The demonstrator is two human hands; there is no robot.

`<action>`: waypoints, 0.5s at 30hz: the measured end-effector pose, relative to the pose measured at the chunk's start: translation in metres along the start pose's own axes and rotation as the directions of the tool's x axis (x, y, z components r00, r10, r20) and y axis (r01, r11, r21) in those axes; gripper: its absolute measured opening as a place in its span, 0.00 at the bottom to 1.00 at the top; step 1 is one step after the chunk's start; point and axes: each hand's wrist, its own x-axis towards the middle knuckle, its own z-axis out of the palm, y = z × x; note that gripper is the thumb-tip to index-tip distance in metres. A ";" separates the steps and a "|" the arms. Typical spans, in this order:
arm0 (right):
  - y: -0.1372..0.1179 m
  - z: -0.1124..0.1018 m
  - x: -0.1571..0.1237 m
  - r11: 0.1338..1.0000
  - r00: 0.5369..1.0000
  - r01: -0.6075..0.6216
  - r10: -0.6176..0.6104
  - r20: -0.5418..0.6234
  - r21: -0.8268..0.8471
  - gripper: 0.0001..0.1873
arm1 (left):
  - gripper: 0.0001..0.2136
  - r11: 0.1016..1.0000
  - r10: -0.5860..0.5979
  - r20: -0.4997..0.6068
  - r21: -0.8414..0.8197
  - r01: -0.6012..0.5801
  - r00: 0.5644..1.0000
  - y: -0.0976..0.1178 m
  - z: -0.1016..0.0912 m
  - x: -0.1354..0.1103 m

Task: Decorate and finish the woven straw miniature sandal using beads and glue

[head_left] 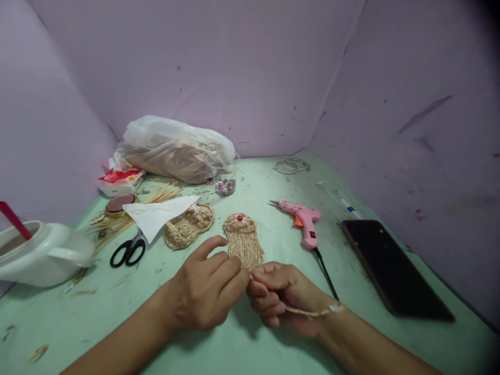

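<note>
A thin twisted straw cord (307, 312) is in my right hand (279, 291), pinched between thumb and fingers. Its tail trails over my right wrist and has a white bit at the end. My left hand (213, 284) meets the right one fingertip to fingertip and is closed on the cord's other end; its index finger is raised and its thumb is hidden. Just beyond both hands lies a small woven straw slipper (244, 242) with a red bead (239, 218) on its strap. A second straw slipper (185, 232) rests to its left, partly under white paper (158, 213).
On the right are a pink glue gun (304, 219) with a black cable and a dark phone (394, 265). Black-handled scissors (128, 252), a white pot (50, 255) and loose straw (156, 195) lie left. Behind stand a plastic bag (175, 151) and a bead container (225, 186).
</note>
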 end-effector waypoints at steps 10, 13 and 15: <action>0.006 0.004 0.008 0.896 0.891 0.331 -0.400 -0.214 -0.298 0.15 | 0.10 0.689 -0.587 0.025 -0.510 0.515 0.809 0.007 0.011 0.002; 0.005 0.011 0.003 0.753 0.782 0.441 -0.589 -0.202 -0.488 0.17 | 0.13 0.507 -0.673 0.207 -0.570 0.647 0.710 0.010 0.011 0.005; 0.004 0.014 0.000 0.662 0.706 0.456 -0.676 -0.210 -0.595 0.10 | 0.14 0.478 -0.669 0.244 -0.582 0.658 0.702 0.012 0.011 0.006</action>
